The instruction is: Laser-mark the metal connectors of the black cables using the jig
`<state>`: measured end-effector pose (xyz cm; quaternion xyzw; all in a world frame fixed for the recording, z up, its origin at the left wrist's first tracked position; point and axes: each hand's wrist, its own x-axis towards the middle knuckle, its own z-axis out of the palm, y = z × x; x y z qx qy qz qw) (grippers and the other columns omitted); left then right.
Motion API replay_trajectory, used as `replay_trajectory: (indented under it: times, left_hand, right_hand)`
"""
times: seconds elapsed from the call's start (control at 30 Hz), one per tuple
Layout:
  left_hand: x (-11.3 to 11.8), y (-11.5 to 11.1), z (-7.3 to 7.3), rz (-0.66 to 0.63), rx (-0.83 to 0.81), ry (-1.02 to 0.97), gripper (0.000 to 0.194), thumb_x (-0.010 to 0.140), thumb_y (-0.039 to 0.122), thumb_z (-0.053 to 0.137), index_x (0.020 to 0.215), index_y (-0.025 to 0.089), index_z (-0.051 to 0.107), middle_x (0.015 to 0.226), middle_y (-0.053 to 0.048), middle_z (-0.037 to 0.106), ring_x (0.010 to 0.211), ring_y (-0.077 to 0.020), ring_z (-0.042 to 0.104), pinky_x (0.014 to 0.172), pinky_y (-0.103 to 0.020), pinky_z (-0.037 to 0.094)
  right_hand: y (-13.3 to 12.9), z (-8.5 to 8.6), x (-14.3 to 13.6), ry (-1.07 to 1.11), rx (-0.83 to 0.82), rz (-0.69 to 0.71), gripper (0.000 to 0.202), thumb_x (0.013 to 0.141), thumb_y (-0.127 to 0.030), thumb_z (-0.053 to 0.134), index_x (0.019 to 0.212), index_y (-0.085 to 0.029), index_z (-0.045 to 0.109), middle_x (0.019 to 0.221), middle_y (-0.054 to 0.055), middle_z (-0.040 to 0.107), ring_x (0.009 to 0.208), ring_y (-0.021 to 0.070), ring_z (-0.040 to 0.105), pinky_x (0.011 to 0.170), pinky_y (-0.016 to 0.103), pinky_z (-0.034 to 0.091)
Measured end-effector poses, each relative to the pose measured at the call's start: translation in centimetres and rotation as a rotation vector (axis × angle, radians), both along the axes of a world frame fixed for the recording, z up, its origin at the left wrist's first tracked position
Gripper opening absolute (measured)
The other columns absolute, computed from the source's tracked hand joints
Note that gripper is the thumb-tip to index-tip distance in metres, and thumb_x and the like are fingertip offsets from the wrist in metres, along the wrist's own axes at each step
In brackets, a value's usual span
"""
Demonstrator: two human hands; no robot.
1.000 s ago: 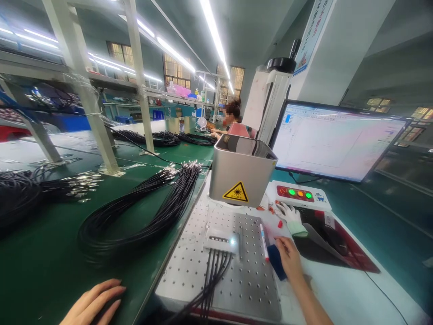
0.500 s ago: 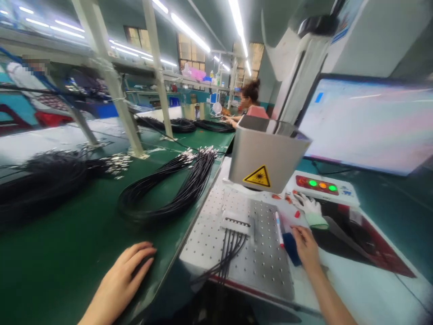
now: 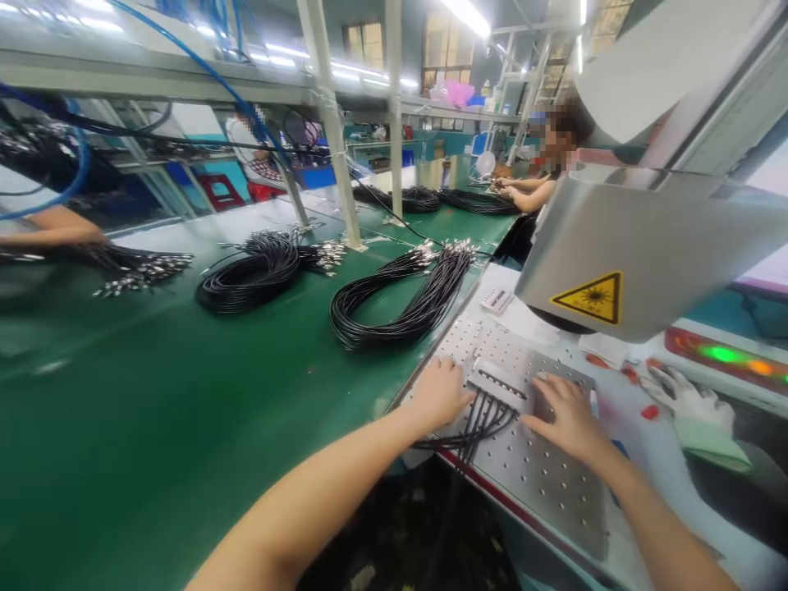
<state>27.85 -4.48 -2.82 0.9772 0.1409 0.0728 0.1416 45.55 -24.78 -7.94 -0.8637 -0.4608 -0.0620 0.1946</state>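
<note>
On the perforated metal plate [image 3: 554, 484] lies a pale slotted holder [image 3: 497, 379], with a row of cable ends seated in it. Several black cables [image 3: 483, 423] run from its front side over the plate's near edge. My left hand [image 3: 440, 396] rests beside the holder's left end, fingers stretched out and thumb close to the cables. To the right, my right hand [image 3: 570, 417] has its fingers spread beside the other end, its thumb pointing toward the cables. Whether the fingertips touch the holder, I cannot tell.
Above the plate hangs a grey machine head [image 3: 646, 238] with a yellow warning sign. Coiled black cable bundles [image 3: 400, 316] lie on the green table [image 3: 203, 427]. A white glove [image 3: 695, 406] is at right. Co-workers sit at the far side, and another person's arm [image 3: 55, 227] reaches in at left.
My left hand has moved right, from the green table to the holder. My right hand has come left, from beside the blue item onto the plate. The view has turned left.
</note>
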Motion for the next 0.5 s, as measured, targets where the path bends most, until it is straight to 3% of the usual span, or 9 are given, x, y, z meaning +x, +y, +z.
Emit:
replay_trajectory:
  times: [0.17,0.27,0.37,0.5]
  left_hand:
    - [2.6,-2.3,-2.1,0.188,-0.173,-0.081,0.037,0.082,0.039,0.051,0.101,0.009,0.060,0.103,-0.016,0.051,0.102,-0.0297,0.042,0.088,-0.043,0.038]
    - [2.5,-2.6,-2.4,0.290,-0.443,-0.186,0.030,0.081,0.030,0.051,0.101,0.010,0.061,0.105,-0.015,0.051,0.105,-0.0285,0.042,0.093,-0.043,0.036]
    - [2.0,-1.9,-2.3,0.373,-0.711,-0.271,0.026,0.077,0.023,0.056,0.100,0.012,0.062,0.096,-0.011,0.056,0.094,-0.0222,0.050,0.087,-0.037,0.041]
    - [-0.4,1.6,-1.3,0.441,-0.977,-0.376,0.027,0.068,0.021,0.066,0.094,0.012,0.061,0.069,-0.001,0.056,0.061,-0.0124,0.052,0.059,-0.026,0.046]
  right_hand:
    - [1.1,0.2,1.0,-0.047,-0.066,0.031,0.049,0.057,-0.052,0.065,0.095,-0.022,0.061,0.111,0.012,0.057,0.106,0.0337,0.048,0.089,0.049,0.038]
    - [1.3,0.3,1.0,-0.046,-0.031,0.062,0.043,0.053,-0.049,0.064,0.086,-0.022,0.058,0.102,0.010,0.058,0.099,0.0319,0.052,0.085,0.046,0.041]
    - [1.9,0.0,-0.1,-0.056,0.099,0.082,0.047,0.052,-0.056,0.060,0.086,-0.023,0.053,0.098,0.012,0.057,0.094,0.0337,0.055,0.078,0.048,0.045]
    - [5.0,0.2,-4.0,-0.099,0.405,0.101,0.055,0.057,-0.071,0.050,0.094,-0.029,0.050,0.097,0.018,0.054,0.096,0.0395,0.053,0.077,0.054,0.042]
